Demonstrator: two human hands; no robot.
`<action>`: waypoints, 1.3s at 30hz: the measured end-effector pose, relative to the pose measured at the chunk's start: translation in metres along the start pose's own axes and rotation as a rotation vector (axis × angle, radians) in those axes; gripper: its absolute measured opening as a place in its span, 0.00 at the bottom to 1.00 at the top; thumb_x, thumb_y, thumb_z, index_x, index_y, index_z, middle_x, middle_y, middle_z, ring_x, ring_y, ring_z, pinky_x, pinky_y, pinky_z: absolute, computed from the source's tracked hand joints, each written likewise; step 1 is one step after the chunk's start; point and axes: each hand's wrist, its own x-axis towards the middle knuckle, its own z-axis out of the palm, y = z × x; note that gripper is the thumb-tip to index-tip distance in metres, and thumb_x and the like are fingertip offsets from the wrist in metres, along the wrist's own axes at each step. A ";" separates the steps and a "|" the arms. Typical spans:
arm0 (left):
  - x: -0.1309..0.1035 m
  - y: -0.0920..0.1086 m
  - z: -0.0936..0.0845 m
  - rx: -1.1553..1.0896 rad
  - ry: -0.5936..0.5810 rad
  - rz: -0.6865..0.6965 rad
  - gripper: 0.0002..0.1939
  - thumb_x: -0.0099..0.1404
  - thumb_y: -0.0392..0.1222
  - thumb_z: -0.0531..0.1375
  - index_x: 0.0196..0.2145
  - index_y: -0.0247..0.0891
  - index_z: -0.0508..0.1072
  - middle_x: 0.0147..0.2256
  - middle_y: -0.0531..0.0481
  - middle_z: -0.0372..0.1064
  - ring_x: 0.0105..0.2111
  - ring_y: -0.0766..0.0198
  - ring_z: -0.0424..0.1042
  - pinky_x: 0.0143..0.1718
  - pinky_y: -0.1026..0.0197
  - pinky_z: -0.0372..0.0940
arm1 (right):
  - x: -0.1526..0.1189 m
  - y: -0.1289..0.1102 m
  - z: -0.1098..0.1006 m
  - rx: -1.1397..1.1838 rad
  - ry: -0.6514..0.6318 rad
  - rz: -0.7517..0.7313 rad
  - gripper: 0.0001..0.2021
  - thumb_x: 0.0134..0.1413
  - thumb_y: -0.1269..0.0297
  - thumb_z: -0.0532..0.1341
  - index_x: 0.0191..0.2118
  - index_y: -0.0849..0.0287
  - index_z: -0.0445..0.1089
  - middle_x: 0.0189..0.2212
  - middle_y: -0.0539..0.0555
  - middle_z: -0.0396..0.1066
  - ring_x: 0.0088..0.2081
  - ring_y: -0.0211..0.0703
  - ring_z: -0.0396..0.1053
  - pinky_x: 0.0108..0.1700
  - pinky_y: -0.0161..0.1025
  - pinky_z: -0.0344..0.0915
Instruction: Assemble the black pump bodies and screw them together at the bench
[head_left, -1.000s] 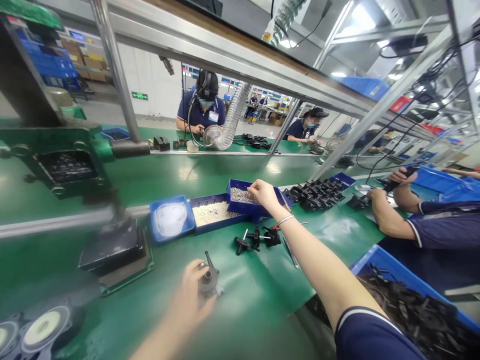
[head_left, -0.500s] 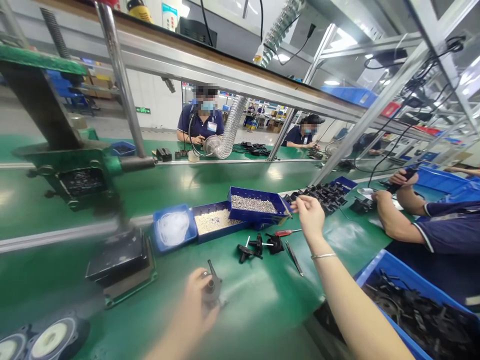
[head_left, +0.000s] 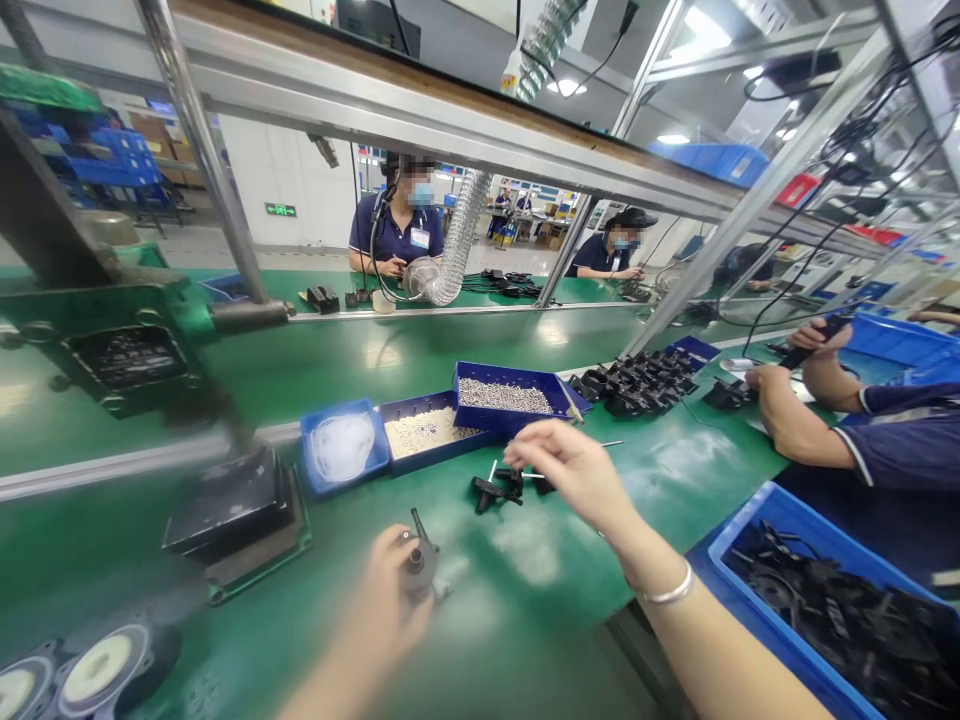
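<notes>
My left hand (head_left: pixel 390 590), smeared by motion, is closed around a black round plastic part (head_left: pixel 420 562) with a raised centre hub and a spout pointing up. My right hand (head_left: pixel 566 468) has its thumb and fingers drawn together over a small group of black plastic parts with white shafts (head_left: pixel 491 492). Whatever its fingertips hold, if anything, is too small to make out. Partly hidden behind that hand lies a screwdriver, its metal shaft (head_left: pixel 611 444) showing. Just beyond stands a blue bin of small metal screws (head_left: pixel 504 396), overlapping a bin of small cream-coloured pieces (head_left: pixel 420 434).
A blue tray with white stuff (head_left: pixel 341 447) sits left of the bins. A green press (head_left: pixel 127 350) stands at the left, round parts (head_left: pixel 105 668) below it. Rows of black parts (head_left: pixel 637 380) lie at the back right. A blue crate (head_left: pixel 724 545) and a co-worker's arm (head_left: pixel 814 430) are on the right.
My right hand has moved left and nearer, from the right end of the screw bin to above the black parts. My left hand keeps hold of the round part in about the same place.
</notes>
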 end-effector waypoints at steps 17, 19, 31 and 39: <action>0.002 -0.003 -0.009 -0.064 -0.106 0.022 0.32 0.61 0.35 0.61 0.58 0.39 0.49 0.57 0.30 0.52 0.58 0.45 0.64 0.51 0.43 0.69 | -0.052 0.020 0.090 -0.295 -0.307 -0.404 0.03 0.62 0.72 0.61 0.38 0.57 0.69 0.32 0.51 0.74 0.33 0.39 0.72 0.36 0.36 0.69; 0.003 -0.003 -0.009 -0.066 -0.109 0.023 0.33 0.61 0.35 0.61 0.58 0.39 0.49 0.58 0.30 0.52 0.58 0.45 0.64 0.52 0.44 0.69 | -0.054 0.025 0.094 -0.297 -0.310 -0.441 0.03 0.63 0.71 0.59 0.39 0.57 0.68 0.32 0.52 0.73 0.34 0.40 0.72 0.37 0.38 0.70; 0.003 0.001 -0.010 0.011 -0.096 0.039 0.27 0.63 0.34 0.57 0.57 0.36 0.51 0.56 0.29 0.54 0.58 0.45 0.65 0.49 0.45 0.71 | -0.071 0.040 0.102 -0.247 -0.287 -0.607 0.14 0.62 0.76 0.57 0.51 0.58 0.67 0.43 0.59 0.71 0.44 0.44 0.70 0.46 0.44 0.72; 0.004 0.002 -0.012 0.015 -0.097 0.044 0.26 0.65 0.35 0.57 0.58 0.37 0.52 0.56 0.30 0.54 0.57 0.49 0.67 0.50 0.48 0.71 | -0.055 0.033 0.065 -0.196 -0.254 -0.405 0.22 0.64 0.66 0.57 0.63 0.52 0.59 0.49 0.59 0.70 0.47 0.44 0.72 0.51 0.46 0.72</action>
